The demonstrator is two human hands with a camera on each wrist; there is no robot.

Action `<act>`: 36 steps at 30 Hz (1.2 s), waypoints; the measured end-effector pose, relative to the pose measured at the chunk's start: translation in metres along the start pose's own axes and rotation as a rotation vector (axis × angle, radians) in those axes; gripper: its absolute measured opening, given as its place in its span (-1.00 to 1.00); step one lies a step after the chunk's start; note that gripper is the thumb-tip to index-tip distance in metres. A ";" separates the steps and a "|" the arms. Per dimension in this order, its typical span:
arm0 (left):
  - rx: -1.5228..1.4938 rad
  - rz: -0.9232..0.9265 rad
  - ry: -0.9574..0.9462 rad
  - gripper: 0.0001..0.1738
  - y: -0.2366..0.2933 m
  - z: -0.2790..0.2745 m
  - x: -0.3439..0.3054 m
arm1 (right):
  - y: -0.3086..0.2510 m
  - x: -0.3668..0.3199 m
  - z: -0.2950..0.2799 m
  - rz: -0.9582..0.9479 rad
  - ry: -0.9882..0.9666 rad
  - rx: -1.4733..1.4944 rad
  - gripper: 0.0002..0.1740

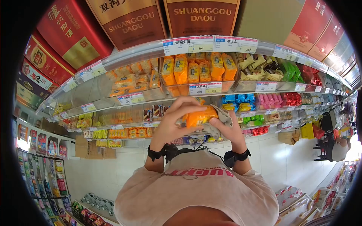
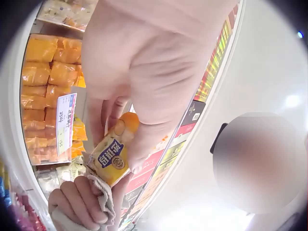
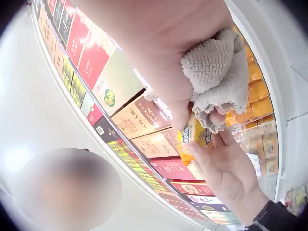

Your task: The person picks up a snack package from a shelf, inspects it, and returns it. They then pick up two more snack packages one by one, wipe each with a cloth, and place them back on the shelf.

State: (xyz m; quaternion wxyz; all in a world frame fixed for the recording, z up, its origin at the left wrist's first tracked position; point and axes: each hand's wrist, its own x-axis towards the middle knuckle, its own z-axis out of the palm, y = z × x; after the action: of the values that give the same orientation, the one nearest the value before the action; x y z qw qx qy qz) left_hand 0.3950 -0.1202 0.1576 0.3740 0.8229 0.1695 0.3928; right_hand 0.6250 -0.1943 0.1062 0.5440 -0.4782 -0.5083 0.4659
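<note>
Between both hands, in front of the shelf, is a small orange-and-yellow wrapped snack pack (image 1: 201, 117) with a blue label. My left hand (image 1: 171, 122) grips one end of it, fingers over the top and thumb below. At the other end my right hand (image 1: 232, 130) pinches the pack, its thumb on the wrapper. A grey terry cloth (image 1: 223, 119) is bunched in that same right hand, against the pack. In the left wrist view the label of the pack (image 2: 113, 159) faces the camera. The right wrist view shows the cloth (image 3: 216, 72) covering part of the right hand's fingers.
Clear bins of similar orange packs (image 1: 194, 71) line the shelf straight ahead, with price tags (image 1: 205, 88) along its edge. Large liquor boxes (image 1: 201, 19) stand on top. Lower tiers hold colourful sweets. A cardboard box (image 1: 94, 148) sits on the floor at left; a black chair (image 1: 323, 147) stands at right.
</note>
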 end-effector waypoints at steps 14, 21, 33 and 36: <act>-0.568 -0.062 -0.052 -0.04 -0.002 0.009 0.005 | 0.028 0.003 -0.009 0.028 -0.116 0.413 -0.31; -0.617 -0.053 -0.151 -0.08 -0.009 0.018 0.013 | 0.037 -0.003 -0.017 -0.065 -0.073 0.504 -0.39; -0.516 -0.165 0.355 -0.20 -0.007 0.016 -0.002 | 0.019 0.003 -0.012 -0.110 0.518 0.120 -0.47; -0.241 -0.002 0.335 -0.29 -0.028 0.025 -0.005 | 0.006 -0.003 0.000 -0.135 0.490 0.027 -0.40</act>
State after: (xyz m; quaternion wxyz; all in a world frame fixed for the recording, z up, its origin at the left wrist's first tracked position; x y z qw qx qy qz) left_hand 0.4116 -0.1166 0.1232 0.4366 0.6953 0.1821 0.5411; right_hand 0.6249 -0.1969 0.1000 0.6873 -0.5345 -0.3857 0.3052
